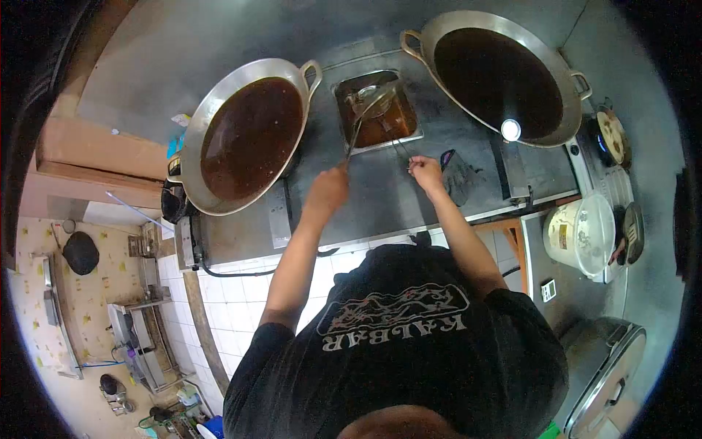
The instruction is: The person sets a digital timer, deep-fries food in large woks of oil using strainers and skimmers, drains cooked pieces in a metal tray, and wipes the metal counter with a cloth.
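My left hand (327, 190) is closed around the handle of a long metal spatula (357, 128), which slants up over a rectangular metal pan (420, 134) set in the counter. The pan holds brown liquid. Pinched in my right hand (425, 171) is a thin wire handle (401, 149) that runs down into the same pan. A round metal strainer (375, 107) sits there, partly behind the spatula blade; whether the wire handle joins it is hard to see. A dark smudged item (455, 175) lies just right of my right hand.
Large two-handled woks of dark brown liquid flank the pan, one wok (191, 150) at left and another wok (446, 77) at right. A white tub (581, 234) stands on the right beside a lit burner with a small pan (613, 137). A lidded metal container (610, 384) is at lower right.
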Action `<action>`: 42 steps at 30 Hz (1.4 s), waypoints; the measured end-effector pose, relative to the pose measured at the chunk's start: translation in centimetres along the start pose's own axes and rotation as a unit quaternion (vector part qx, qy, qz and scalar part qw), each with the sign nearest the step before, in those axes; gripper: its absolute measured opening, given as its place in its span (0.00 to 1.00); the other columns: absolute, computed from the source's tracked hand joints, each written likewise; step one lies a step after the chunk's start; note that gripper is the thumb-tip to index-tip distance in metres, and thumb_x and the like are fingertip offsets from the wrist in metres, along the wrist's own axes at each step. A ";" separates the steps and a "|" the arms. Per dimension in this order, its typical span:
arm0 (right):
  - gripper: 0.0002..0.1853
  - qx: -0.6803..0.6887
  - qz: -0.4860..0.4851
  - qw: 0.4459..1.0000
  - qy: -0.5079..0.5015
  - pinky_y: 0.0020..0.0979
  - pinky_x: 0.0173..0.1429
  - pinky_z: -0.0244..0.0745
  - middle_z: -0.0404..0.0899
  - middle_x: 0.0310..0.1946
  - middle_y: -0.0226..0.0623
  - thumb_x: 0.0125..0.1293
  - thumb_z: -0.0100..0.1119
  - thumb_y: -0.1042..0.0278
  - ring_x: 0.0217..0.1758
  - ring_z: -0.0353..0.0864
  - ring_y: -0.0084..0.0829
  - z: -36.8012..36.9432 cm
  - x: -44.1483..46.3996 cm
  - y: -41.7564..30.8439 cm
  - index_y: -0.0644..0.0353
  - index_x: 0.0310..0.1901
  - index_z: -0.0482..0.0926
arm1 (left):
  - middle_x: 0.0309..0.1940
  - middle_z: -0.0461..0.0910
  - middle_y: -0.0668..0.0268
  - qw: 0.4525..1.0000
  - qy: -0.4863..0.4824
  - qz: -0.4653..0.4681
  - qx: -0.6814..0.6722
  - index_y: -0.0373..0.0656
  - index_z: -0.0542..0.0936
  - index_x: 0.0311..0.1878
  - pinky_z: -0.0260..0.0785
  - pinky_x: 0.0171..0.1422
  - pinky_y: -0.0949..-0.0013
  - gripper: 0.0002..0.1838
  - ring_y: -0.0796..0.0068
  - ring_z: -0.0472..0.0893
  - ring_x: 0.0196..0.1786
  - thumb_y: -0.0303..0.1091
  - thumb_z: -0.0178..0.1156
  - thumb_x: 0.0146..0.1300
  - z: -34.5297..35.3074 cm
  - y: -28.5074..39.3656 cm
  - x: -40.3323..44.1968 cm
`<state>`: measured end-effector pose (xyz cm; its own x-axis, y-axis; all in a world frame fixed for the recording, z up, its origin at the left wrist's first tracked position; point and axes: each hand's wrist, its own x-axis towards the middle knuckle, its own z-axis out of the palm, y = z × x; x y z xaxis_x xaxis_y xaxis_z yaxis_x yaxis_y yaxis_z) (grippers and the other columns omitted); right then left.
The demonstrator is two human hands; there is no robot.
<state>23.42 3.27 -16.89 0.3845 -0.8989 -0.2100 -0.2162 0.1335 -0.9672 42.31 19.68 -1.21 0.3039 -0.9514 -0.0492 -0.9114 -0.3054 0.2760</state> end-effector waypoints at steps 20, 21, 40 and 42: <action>0.12 0.024 0.003 1.000 -0.004 0.20 0.31 0.69 0.78 0.27 0.33 0.55 0.46 0.82 0.26 0.75 0.20 0.3 0.3 0.4 0.73 0.40 0.77 | 0.30 0.78 0.42 0.998 0.028 -0.007 -0.064 0.36 0.74 0.52 0.71 0.42 0.47 0.18 0.42 0.78 0.36 0.30 0.47 0.60 0.0 -0.4 -0.8; 0.13 0.005 -0.004 1.000 -0.005 0.20 0.31 0.69 0.78 0.27 0.33 0.55 0.46 0.83 0.27 0.75 0.20 0.2 0.2 0.3 0.73 0.40 0.77 | 0.30 0.78 0.42 0.997 0.042 -0.019 -0.068 0.37 0.74 0.51 0.71 0.41 0.47 0.17 0.42 0.78 0.35 0.30 0.47 0.59 0.4 -0.2 -1.0; 0.21 0.170 0.220 0.959 -0.064 0.22 0.33 0.61 0.77 0.32 0.26 0.62 0.52 0.47 0.31 0.72 0.18 -3.8 -3.1 -2.2 0.52 0.50 0.77 | 0.29 0.77 0.43 0.972 0.111 -0.073 -0.194 0.42 0.66 0.62 0.69 0.38 0.47 0.21 0.42 0.78 0.34 0.31 0.47 0.65 4.6 -0.4 -3.9; 0.22 0.241 0.254 0.931 -0.099 0.26 0.42 0.59 0.75 0.37 0.24 0.60 0.53 0.44 0.37 0.69 0.19 -5.4 -3.1 0.1 0.47 0.51 0.76 | 0.28 0.77 0.44 0.969 0.108 -0.093 -0.200 0.41 0.65 0.63 0.70 0.37 0.49 0.22 0.43 0.78 0.34 0.31 0.47 0.65 3.1 0.6 -4.4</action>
<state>17.31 3.83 -15.56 0.5111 -0.5800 -0.6343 -0.0054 0.7358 -0.6772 39.60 23.61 -3.78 0.5436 -0.8374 0.0567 -0.6678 -0.3906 0.6336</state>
